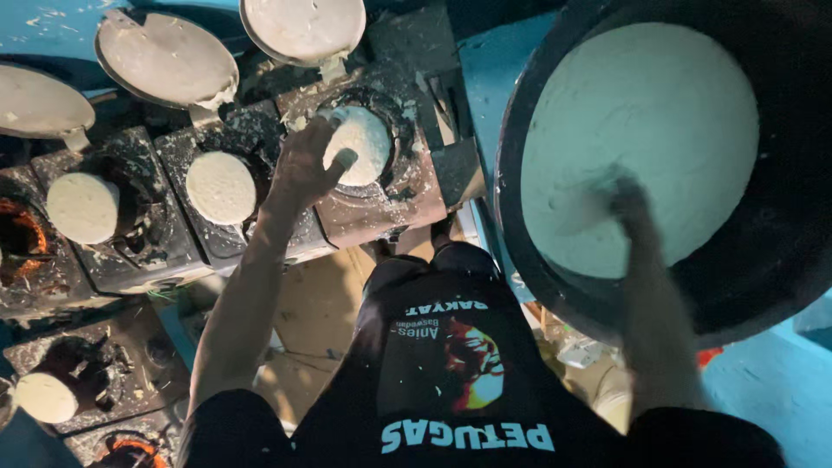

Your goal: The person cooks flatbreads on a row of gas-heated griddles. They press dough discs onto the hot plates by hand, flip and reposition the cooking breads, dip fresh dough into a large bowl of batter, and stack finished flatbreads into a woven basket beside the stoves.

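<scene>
My left hand [305, 161] rests on the white batter in a round mould [360, 144] of the dark stove block, fingers spread, pressing its left edge. My right hand [626, 196] is blurred and dips into the pale batter [641, 121] that fills a big black basin [780, 260] at the right; its fingers are sunk in the batter. Two more filled moulds [222, 187] [82, 208] sit to the left of the first one.
Round batter-smeared lids [165, 59] [303, 28] [39, 102] stand open behind the moulds. A glowing orange burner [19, 232] shows at far left. Another filled mould [45, 397] lies at lower left. My dark shirt and shorts fill the bottom centre; blue surface at right.
</scene>
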